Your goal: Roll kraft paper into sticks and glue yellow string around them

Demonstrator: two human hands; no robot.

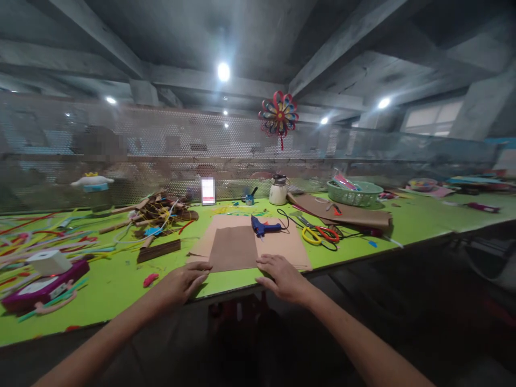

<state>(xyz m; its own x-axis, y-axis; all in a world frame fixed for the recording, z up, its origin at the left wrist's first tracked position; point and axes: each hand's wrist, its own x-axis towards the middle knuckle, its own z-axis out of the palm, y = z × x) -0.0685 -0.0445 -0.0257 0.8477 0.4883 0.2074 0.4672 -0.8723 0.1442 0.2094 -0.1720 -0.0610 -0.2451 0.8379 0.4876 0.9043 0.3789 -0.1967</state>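
Note:
A dark brown sheet (pixel 234 250) of paper or thin card lies flat near the table's front edge, over lighter tan sheets (pixel 284 250). My left hand (pixel 186 280) touches its lower left corner, fingers stretched out and thumb apart. At the lower right corner rests my right hand (pixel 284 278), with fingers extended and the thumb apart below them. Neither hand grips anything visibly. Just beyond my right fingers, a blue glue gun (pixel 266 226) lies on the sheets with its black cord running off to the right.
Scissors with yellow and red handles (pixel 320 235) lie to the right, before a green basket (pixel 355 193). On the left are a pile of brown scraps (pixel 161 212), pipe cleaners and a purple power strip (pixel 46 287). A perforated metal screen (pixel 226 142) stands behind the green table (pixel 121 285).

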